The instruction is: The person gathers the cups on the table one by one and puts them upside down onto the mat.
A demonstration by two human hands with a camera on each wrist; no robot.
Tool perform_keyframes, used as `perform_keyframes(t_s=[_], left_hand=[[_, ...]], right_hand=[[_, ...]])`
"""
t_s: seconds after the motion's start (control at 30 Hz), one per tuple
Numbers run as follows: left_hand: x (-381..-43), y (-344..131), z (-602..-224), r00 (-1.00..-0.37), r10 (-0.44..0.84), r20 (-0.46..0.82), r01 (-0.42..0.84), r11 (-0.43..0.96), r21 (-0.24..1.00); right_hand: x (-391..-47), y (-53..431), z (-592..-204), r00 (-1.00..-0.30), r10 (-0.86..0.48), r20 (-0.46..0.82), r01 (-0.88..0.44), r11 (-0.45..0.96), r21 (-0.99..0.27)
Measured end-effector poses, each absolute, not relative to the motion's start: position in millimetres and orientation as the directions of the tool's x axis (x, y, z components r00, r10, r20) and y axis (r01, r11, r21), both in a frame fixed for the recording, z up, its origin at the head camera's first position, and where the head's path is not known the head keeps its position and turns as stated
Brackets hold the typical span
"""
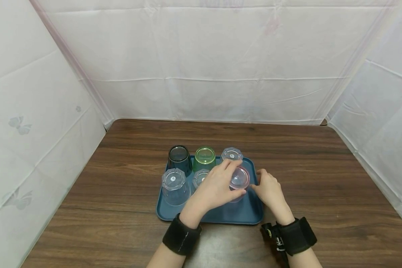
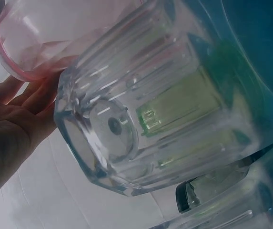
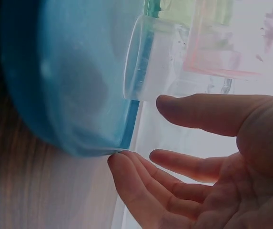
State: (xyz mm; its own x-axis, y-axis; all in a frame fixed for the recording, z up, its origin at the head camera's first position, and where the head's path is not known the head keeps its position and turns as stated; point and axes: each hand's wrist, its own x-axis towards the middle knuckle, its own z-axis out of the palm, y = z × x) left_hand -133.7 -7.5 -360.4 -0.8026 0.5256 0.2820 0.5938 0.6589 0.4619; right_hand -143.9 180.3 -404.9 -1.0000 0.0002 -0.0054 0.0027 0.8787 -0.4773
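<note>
Upside-down glasses stand in rows on a blue tray [image 1: 227, 217]. My left hand [image 1: 212, 186] curves its fingers and thumb round a pink-tinted glass [image 1: 239, 178] at the front right. In the left wrist view, fingers show behind the pink glass [image 2: 55, 36], next to a clear faceted glass [image 2: 107, 124]. My right hand [image 1: 269, 190] is beside the tray's right edge, holding nothing. Its thumb and fingers are apart in the right wrist view, with a fingertip [image 3: 119, 164] right at the tray's rim [image 3: 84, 150].
A dark grey glass [image 1: 179, 158], a green glass [image 1: 204, 158] and a clear glass [image 1: 232, 153] form the back row. Clear glasses stand front left [image 1: 174, 186] and front middle [image 1: 199, 178]. White cloth [image 1: 201, 67] walls surround the wooden table [image 1: 104, 193].
</note>
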Motion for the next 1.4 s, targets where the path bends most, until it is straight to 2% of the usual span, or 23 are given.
perform_keyframes(t_s=[0.4, 0.93, 1.4], left_hand=[[-134.8, -4.4, -365.8, -0.767, 0.594, 0.241, 0.641, 0.702, 0.311], [-135.7, -2.9, -373.1, -0.76, 0.62, 0.195, 0.65, 0.72, 0.244], [-137.4, -2.8, -377.1, -0.769, 0.606, 0.204, 0.64, 0.723, 0.26]], right_hand=[[-142.8, 180.4, -405.4, -0.992, -0.021, -0.125, 0.039, 0.889, -0.457], [-142.1, 181.9, -409.0, -0.977, -0.05, -0.209, 0.035, 0.923, -0.384], [-143.2, 181.8, -407.4, -0.958, -0.03, -0.286, 0.075, 0.934, -0.348]])
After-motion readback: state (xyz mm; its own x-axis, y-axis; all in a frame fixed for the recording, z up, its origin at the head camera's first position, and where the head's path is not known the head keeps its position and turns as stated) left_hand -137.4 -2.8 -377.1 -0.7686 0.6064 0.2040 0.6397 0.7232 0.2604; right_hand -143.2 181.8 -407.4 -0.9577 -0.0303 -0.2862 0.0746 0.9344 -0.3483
